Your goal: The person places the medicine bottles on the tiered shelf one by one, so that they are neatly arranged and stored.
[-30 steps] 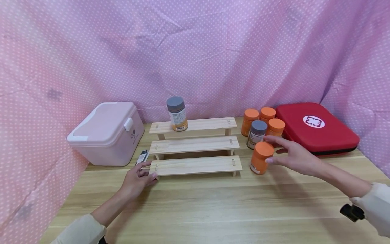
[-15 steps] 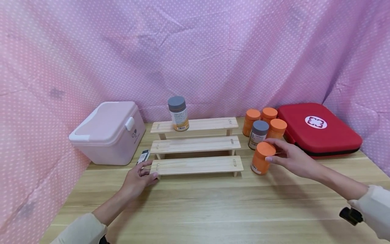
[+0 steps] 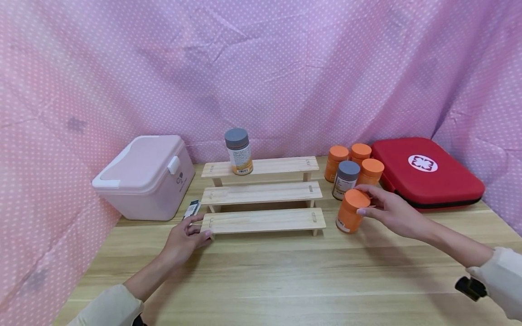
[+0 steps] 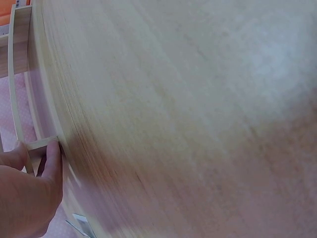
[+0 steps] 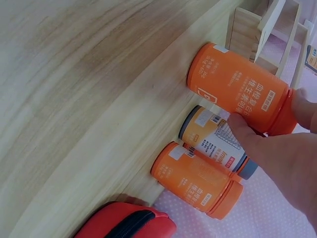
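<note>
A three-step wooden rack stands mid-table. My left hand pinches the left end of its lowest step; in the left wrist view, thumb and fingers sit around the step's leg. On the right, my right hand grips an orange supplement bottle near its lid, thumb on one side and fingers on the other. That bottle is upright and appears to rest on the table. Behind it stand a grey-capped bottle and several orange bottles. Another grey-capped bottle stands on the top step.
At the left is a pale pink lidded box, with a small printed card or packet by the rack. A red zip case with a white emblem lies at the right. A pink dotted cloth hangs behind the wooden table.
My right hand has drawn in onto the orange bottle, its fingers and thumb now against the lid area. The left hand stays on the rack. The head view has shifted slightly.
</note>
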`<state>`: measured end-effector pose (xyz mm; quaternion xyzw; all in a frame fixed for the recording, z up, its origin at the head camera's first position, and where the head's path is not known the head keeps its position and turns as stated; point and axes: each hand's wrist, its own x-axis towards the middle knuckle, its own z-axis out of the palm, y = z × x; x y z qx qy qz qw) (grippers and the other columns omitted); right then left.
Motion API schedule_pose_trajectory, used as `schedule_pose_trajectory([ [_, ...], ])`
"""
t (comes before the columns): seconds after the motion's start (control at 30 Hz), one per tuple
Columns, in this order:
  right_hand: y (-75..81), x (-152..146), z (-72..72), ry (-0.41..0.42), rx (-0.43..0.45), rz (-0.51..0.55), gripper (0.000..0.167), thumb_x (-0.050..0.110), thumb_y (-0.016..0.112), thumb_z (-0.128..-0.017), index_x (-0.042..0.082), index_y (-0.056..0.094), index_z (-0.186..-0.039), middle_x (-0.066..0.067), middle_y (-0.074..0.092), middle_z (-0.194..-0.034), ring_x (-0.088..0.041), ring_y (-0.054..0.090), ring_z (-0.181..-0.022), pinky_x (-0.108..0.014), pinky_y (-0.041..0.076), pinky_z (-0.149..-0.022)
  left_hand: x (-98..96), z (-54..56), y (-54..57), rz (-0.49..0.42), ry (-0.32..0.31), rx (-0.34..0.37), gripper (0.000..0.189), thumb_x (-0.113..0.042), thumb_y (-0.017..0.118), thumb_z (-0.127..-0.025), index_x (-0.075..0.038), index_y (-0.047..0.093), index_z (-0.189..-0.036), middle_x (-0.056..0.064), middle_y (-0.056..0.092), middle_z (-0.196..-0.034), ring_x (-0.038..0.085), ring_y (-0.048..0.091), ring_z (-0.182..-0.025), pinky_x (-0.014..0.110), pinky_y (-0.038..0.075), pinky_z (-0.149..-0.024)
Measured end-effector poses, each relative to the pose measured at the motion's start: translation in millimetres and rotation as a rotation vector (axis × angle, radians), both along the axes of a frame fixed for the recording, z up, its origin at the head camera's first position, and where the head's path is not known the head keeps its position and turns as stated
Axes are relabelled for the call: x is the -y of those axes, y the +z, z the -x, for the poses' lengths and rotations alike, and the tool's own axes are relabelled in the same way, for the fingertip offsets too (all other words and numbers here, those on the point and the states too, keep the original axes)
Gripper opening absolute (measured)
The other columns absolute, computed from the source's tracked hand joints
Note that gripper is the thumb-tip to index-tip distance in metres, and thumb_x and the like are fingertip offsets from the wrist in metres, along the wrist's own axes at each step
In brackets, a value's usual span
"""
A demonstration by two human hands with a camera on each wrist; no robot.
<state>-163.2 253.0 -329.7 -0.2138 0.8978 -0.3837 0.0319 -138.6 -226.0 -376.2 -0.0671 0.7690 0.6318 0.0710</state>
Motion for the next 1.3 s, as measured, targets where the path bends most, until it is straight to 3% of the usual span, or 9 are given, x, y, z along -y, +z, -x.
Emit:
schedule_pose_trajectory([
  [0.17,7.3,0,-4.2,0.001,-0.063,0.003,0.055,0.013,0.066,-0.091,0.003,0.043,-0.139,-0.014,0.059,-0.123,-0.027,0.060,-0.105,-0.010,0.054,-0.082,0.3,0.5,-0.6,-0.002,0.000,-0.001,0.058,0.008,0.060,-0.090,0.006,0.034,-0.142,0.021,0.065,-0.102,0.026,0.069,-0.089,0.033,0.060,-0.085],
  [0.37,28.1,-2,-6.8,0.011,-0.149,0.048,0.057,0.004,0.069,-0.088,0.006,0.044,-0.140,-0.015,0.060,-0.121,0.002,0.058,-0.101,-0.008,0.054,-0.079,1.7,1.7,-0.9,0.005,-0.005,-0.007,0.058,0.008,0.060,-0.091,0.005,0.034,-0.142,0.021,0.064,-0.104,0.026,0.068,-0.092,0.032,0.060,-0.086],
  [0.47,39.3,-1,-4.9,0.038,-0.175,0.089,0.061,-0.002,0.068,-0.087,0.005,0.043,-0.142,-0.018,0.058,-0.124,0.008,0.055,-0.103,-0.006,0.052,-0.081,2.7,1.3,-1.2,0.014,-0.012,-0.013,0.058,0.007,0.060,-0.091,0.006,0.033,-0.142,0.023,0.064,-0.106,0.027,0.069,-0.092,0.033,0.060,-0.085],
  [0.77,77.8,12,5.8,0.102,-0.282,0.157,0.058,-0.007,0.066,-0.086,0.006,0.047,-0.139,0.007,0.059,-0.123,0.000,0.059,-0.106,-0.006,0.049,-0.089,2.3,1.7,-1.8,0.033,-0.012,-0.014,0.057,0.006,0.061,-0.091,0.006,0.034,-0.141,0.026,0.065,-0.109,0.027,0.069,-0.091,0.033,0.061,-0.083],
  [1.03,105.3,38,18.8,0.071,-0.216,0.157,0.048,0.003,0.066,-0.090,0.009,0.050,-0.136,-0.007,0.061,-0.120,-0.005,0.060,-0.103,-0.009,0.051,-0.088,1.8,1.1,-1.7,0.007,-0.016,-0.013,0.058,0.007,0.061,-0.090,0.006,0.033,-0.142,0.024,0.064,-0.105,0.027,0.069,-0.090,0.033,0.061,-0.084],
  [1.3,120.0,71,45.0,0.045,-0.122,0.138,0.047,0.012,0.065,-0.093,0.011,0.050,-0.137,-0.009,0.060,-0.124,-0.012,0.060,-0.104,-0.013,0.054,-0.084,1.3,1.0,-1.4,0.020,-0.004,-0.005,0.057,0.008,0.060,-0.091,0.005,0.034,-0.142,0.024,0.065,-0.106,0.028,0.069,-0.090,0.033,0.061,-0.083],
])
